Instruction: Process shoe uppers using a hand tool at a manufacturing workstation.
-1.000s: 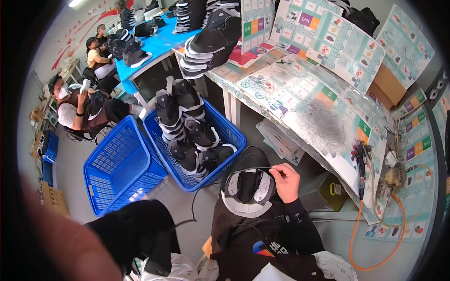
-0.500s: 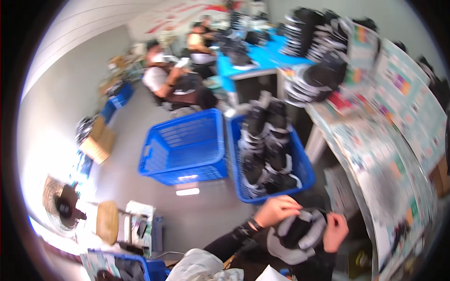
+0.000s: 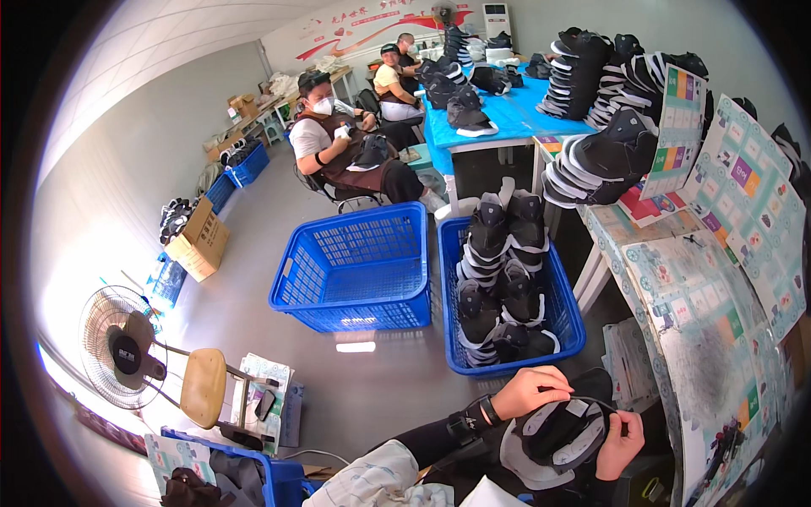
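A black cap with a grey brim (image 3: 522, 463) lies low in front of me, its inside turned up and a pale label showing on the lining. My left hand (image 3: 532, 393) pinches its far edge, thumb and fingers together. On the right side of the cap, my right hand (image 3: 621, 446) grips the same dark edge, fingers bent round it. A dark strip of the edge runs between the two hands. Just beyond my hands, a blue basket (image 3: 574, 329) holds several stacked black caps (image 3: 486, 228).
Left of it stands a blue basket (image 3: 351, 319) with nothing inside. A paper-covered worktable (image 3: 701, 296) with stacked caps (image 3: 608, 152) runs along my right. A fan (image 3: 122, 346) and wooden stool (image 3: 203, 389) are at left. A seated co-worker (image 3: 346, 152) handles a cap beside the blue table (image 3: 524, 106).
The whole view has shifted, so things sit farther right and the blur is gone. Both hands keep hold of the cap's edge, with little visible change between them.
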